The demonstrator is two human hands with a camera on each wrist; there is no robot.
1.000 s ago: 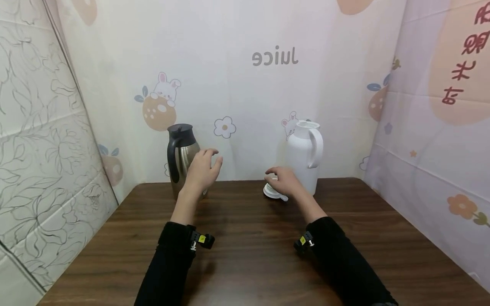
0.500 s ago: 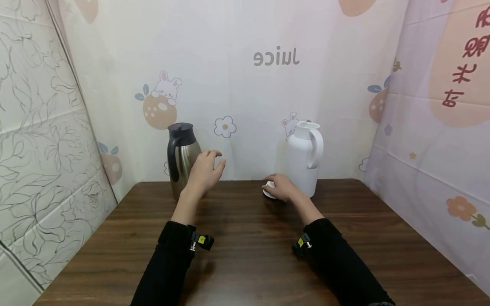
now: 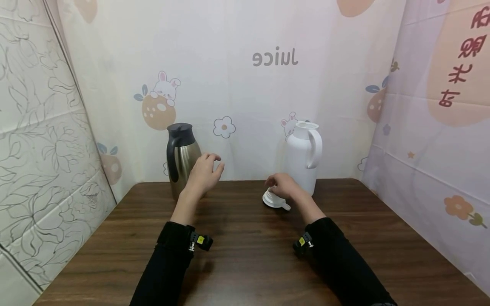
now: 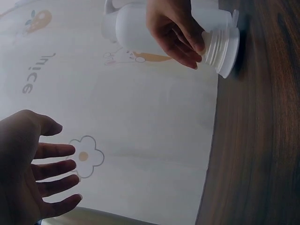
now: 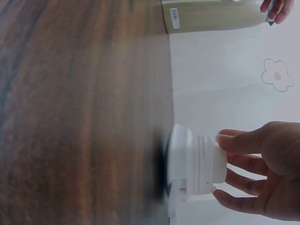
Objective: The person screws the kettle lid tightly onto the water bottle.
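My right hand [image 3: 285, 186] pinches the narrow threaded end of a white flask lid [image 3: 274, 200], with thumb and fingertips around it in the right wrist view. The lid [image 5: 187, 161] stands wide side down, close over the table, its small tab pointing toward me. Behind that hand is a white vacuum jug [image 3: 300, 157], upright, its mouth uncovered and its handle to the right. My left hand [image 3: 203, 174] hovers beside the steel vacuum jug [image 3: 187, 163] with the black top, overlapping it in the head view. Its fingers [image 4: 56, 168] are spread and hold nothing.
The dark wooden table [image 3: 245, 246] meets a pale printed curtain [image 3: 245, 97] right behind both jugs. Side curtains [image 3: 432, 140] flank the table at left and right. A small camera [image 3: 200, 240] is strapped to each wrist.
My right hand has come down onto the lid and taken hold of its narrow end. The lid now stands slightly nearer to me. The left hand has barely moved.
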